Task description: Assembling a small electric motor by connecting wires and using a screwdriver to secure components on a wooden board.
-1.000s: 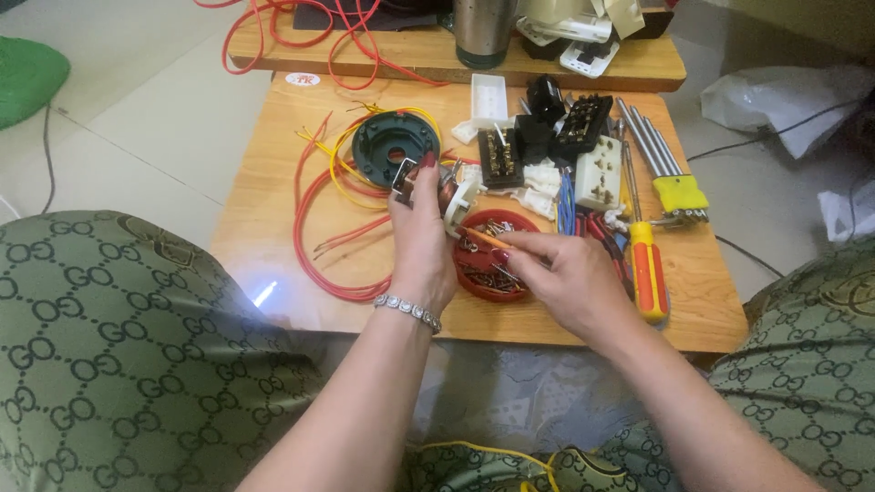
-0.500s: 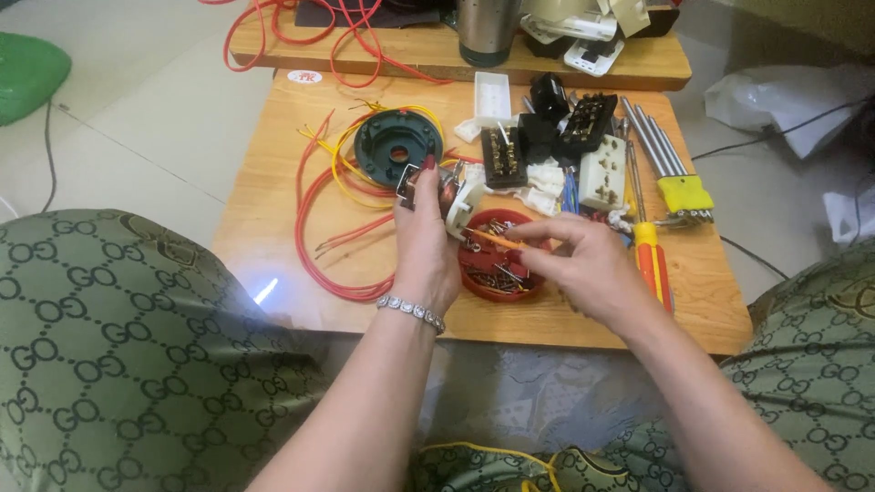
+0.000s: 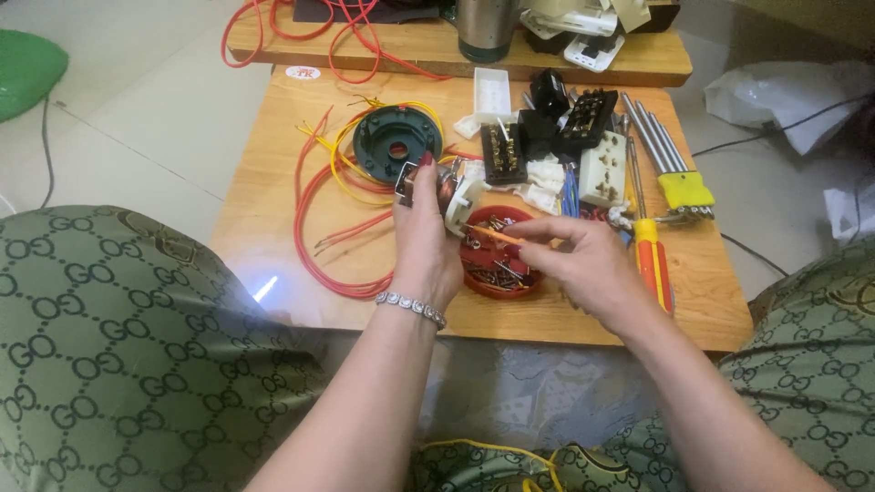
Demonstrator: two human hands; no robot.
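My left hand (image 3: 424, 241) grips a small white electrical part (image 3: 460, 196) with a metal bracket, held upright over the low wooden table (image 3: 273, 182). My right hand (image 3: 583, 264) pinches a thin orange screwdriver (image 3: 492, 235) whose tip points left into the white part. Under both hands sits a red lid (image 3: 497, 273) filled with several screws. A dark green round fan part (image 3: 396, 141) with yellow and red wires (image 3: 314, 232) lies just beyond my left hand.
Black and white sockets and terminal blocks (image 3: 547, 137) crowd the table's far middle. A red-and-yellow screwdriver (image 3: 652, 264) and a yellow hex key set (image 3: 679, 182) lie at the right. A metal cup (image 3: 483, 27) stands on the far plank. My patterned green trousers (image 3: 118, 346) flank the near edge.
Both hands shifted slightly; my right hand drew back to the right and lifted while keeping the screwdriver tip at the white part. The left hand still holds the part.
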